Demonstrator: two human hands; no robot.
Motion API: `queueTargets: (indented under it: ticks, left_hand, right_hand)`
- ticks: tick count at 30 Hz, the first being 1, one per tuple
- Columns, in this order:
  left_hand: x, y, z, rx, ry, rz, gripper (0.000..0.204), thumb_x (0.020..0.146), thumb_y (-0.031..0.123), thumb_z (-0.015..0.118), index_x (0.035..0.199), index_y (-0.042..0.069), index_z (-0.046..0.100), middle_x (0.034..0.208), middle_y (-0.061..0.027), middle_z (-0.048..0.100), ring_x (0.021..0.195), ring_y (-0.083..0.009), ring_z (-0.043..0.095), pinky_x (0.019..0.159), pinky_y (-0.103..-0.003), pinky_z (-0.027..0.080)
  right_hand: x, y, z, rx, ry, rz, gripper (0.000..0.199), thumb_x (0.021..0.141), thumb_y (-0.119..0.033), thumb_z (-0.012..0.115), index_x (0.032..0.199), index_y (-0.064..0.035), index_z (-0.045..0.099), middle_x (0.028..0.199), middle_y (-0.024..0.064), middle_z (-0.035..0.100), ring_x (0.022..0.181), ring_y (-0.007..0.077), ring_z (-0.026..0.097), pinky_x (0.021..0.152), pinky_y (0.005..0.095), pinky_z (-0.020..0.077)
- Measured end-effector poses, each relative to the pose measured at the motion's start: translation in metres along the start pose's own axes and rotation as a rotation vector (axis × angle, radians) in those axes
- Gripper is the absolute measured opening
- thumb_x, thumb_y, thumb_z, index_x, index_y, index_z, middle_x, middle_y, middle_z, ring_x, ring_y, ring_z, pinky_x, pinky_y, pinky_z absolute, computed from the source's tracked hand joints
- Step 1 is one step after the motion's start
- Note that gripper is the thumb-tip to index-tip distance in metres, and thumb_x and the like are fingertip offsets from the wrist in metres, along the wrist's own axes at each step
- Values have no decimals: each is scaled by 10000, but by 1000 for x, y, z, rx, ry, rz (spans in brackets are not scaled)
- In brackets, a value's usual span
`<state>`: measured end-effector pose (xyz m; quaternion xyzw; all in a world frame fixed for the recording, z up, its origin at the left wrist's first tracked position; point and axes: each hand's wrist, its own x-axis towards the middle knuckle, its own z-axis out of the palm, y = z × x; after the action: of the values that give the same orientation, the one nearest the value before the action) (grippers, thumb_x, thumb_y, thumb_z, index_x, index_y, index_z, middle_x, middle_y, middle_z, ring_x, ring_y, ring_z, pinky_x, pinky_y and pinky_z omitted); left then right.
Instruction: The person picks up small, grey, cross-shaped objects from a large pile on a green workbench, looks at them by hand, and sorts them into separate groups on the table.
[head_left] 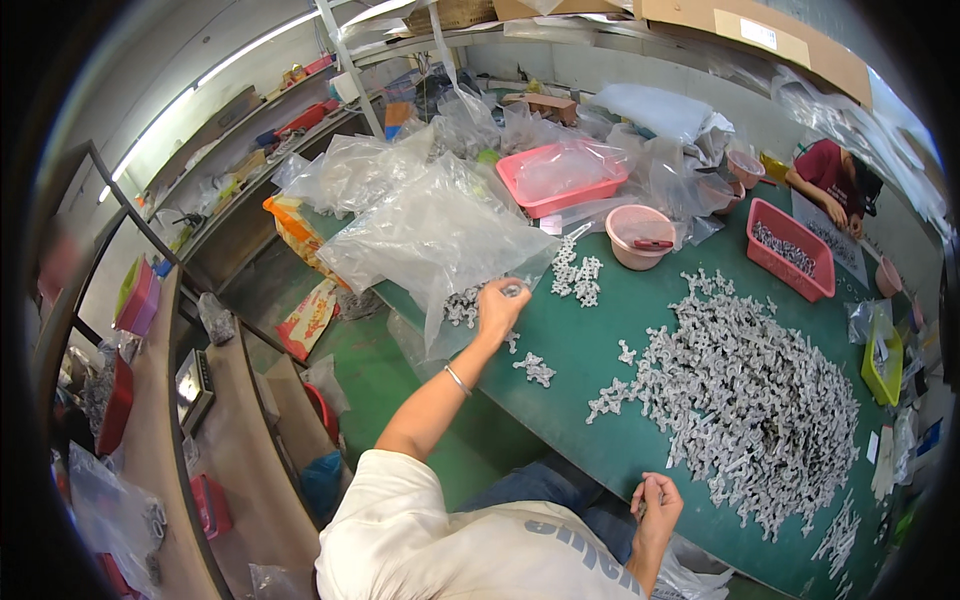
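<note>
Head view shows the grey parts [760, 410] in a large heap at the right of the green bench [582, 335], with small groups of them farther left. The left hand [498, 316] is near the bench edge, beside one group and a big clear bag [440, 250]; whether these parts lie in or under the bag, I cannot tell. Its fingers are bent and near together, perhaps around one small piece, but this is not sure. The right hand [655, 510] is before the heap, at the near edge, with fingers curled inward; what they hold is hidden.

The loose bag could catch on the left wrist and pull parts off the bench, because they are so close to the edge. The heap might also slide if it is pushed, and mix with the small groups.

Beyond stand a pink bowl [630, 255] with a red object [653, 244] in it, a pink tray [535, 208], and a red tray [790, 286] with more parts, near a co-worker [828, 170].
</note>
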<state>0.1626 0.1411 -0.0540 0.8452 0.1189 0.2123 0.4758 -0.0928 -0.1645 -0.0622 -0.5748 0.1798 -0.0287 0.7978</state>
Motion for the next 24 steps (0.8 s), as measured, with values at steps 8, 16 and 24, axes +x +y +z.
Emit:
queueTargets:
  ticks: [8, 16, 24]
  left_hand:
    - [111, -91, -34, 704, 544, 710, 355, 718, 236, 578, 997, 18, 566, 1013, -227, 512, 1003, -374, 456, 901, -465, 334]
    - [-51, 0, 10, 435, -121, 425, 565, 758, 391, 604, 1178, 38, 465, 1298, -237, 296, 1211, -381, 265, 962, -572, 189]
    - [-112, -16, 4, 566, -350, 570, 694, 667, 494, 647, 1165, 45, 465, 1225, -217, 354, 1160, -423, 294, 980, -532, 216]
  right_hand:
    - [-3, -5, 5, 3, -14, 9, 100, 855, -101, 521, 848, -10, 562, 581, 21, 523, 425, 52, 421, 374, 166, 254]
    - [-2, 0, 0, 4, 23, 16, 109, 859, -106, 514, 851, -9, 563, 584, 16, 525, 419, 44, 415, 368, 165, 245]
    - [5, 6, 4, -3, 3, 28, 106, 855, -103, 521, 860, -8, 567, 590, 16, 530, 425, 45, 425, 372, 162, 252]
